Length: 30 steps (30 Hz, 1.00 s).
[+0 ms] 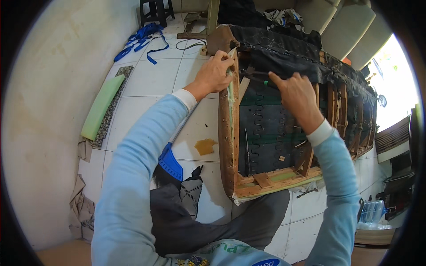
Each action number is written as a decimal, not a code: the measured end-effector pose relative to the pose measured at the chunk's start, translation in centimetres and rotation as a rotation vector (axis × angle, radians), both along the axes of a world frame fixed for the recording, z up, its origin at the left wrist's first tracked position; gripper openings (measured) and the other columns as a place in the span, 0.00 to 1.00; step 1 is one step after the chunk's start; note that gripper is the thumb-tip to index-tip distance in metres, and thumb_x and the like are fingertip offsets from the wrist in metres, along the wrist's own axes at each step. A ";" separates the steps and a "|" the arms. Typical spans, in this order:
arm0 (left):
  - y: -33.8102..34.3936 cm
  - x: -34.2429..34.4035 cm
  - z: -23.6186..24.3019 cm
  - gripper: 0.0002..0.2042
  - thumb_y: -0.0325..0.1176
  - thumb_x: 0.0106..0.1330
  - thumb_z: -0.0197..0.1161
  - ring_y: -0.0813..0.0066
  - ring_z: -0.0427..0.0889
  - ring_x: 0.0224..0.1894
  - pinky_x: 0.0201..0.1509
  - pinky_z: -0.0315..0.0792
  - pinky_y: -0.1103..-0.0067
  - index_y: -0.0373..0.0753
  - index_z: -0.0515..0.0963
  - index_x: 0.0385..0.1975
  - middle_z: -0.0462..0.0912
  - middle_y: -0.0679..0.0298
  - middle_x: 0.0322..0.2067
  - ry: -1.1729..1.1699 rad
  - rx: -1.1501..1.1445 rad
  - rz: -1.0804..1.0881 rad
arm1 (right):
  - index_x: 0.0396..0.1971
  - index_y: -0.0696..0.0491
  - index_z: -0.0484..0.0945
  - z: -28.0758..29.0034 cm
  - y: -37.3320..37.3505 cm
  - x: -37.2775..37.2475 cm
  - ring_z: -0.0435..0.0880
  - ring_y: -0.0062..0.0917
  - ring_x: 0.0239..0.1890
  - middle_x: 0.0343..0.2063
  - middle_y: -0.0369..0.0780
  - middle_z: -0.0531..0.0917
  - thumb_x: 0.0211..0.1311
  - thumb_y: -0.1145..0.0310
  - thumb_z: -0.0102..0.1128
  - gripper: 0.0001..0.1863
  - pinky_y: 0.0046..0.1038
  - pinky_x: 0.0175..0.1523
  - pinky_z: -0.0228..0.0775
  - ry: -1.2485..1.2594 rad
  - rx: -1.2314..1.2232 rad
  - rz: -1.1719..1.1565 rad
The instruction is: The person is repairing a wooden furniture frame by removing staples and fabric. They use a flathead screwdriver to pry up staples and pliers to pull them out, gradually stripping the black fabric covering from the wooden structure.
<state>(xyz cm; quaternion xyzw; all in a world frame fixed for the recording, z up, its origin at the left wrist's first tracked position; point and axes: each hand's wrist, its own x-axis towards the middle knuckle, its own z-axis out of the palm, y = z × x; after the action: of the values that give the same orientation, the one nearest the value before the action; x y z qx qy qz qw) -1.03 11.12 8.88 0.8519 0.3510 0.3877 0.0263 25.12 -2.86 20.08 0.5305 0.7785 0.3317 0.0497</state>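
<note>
A sofa frame (236, 146) lies overturned in front of me, its wooden rails, zigzag springs and dark lining exposed. Brown upholstery (225, 133) wraps its left side, with staples along the wood. At the upper left corner, my left hand (214, 74) is closed on the loose edge of the pale and brown covering. My right hand (300, 98) wraps round a slim dark hand tool (254, 77) with a green part. The tool points left to the rail beside my left hand; its exact kind cannot be made out.
A blue broom (170, 163) lies left of the frame, near my leg. Green foam (103, 106) rests on a speckled slab by the wall. Blue straps (144, 39) and a dark stool (156, 11) are farther back. Plastic bottles (372, 211) stand at lower right.
</note>
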 end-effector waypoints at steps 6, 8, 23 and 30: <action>-0.2 0.7 -1.3 0.23 0.42 0.64 0.76 0.51 0.84 0.56 0.60 0.80 0.63 0.38 0.80 0.54 0.77 0.54 0.56 -0.247 -0.197 -0.060 | 0.67 0.37 0.86 3.2 2.9 -2.0 0.89 0.35 0.49 0.31 0.36 0.92 0.74 0.67 0.62 0.24 0.41 0.59 0.72 -0.358 0.056 0.037; -0.5 0.5 -1.1 0.29 0.50 0.62 0.80 0.52 0.84 0.56 0.60 0.79 0.63 0.40 0.79 0.56 0.78 0.56 0.57 -0.283 -0.158 -0.007 | 0.64 0.36 0.88 4.0 3.2 -4.4 0.89 0.35 0.51 0.32 0.36 0.92 0.74 0.66 0.63 0.21 0.41 0.60 0.71 -0.401 0.054 0.011; -0.1 0.9 -2.8 0.23 0.52 0.64 0.80 0.58 0.86 0.53 0.61 0.77 0.59 0.50 0.84 0.54 0.81 0.67 0.55 -0.372 -0.077 0.026 | 0.46 0.42 0.95 5.7 3.0 -15.5 0.89 0.37 0.55 0.38 0.31 0.94 0.68 0.55 0.71 0.13 0.54 0.67 0.65 -0.806 -0.157 -0.167; -0.2 1.6 -3.1 0.27 0.54 0.58 0.84 0.60 0.86 0.58 0.66 0.74 0.57 0.50 0.85 0.53 0.81 0.67 0.55 -0.388 -0.109 0.072 | 0.35 0.46 0.95 5.7 3.8 -18.0 0.88 0.32 0.49 0.27 0.32 0.91 0.65 0.65 0.73 0.05 0.50 0.72 0.63 -0.708 -0.040 -0.064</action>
<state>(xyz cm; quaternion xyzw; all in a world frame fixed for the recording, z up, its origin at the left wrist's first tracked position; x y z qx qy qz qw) 0.58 10.94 5.78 0.7457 0.3898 0.5256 0.1255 7.14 0.97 25.75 0.4057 0.7022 0.4781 0.3373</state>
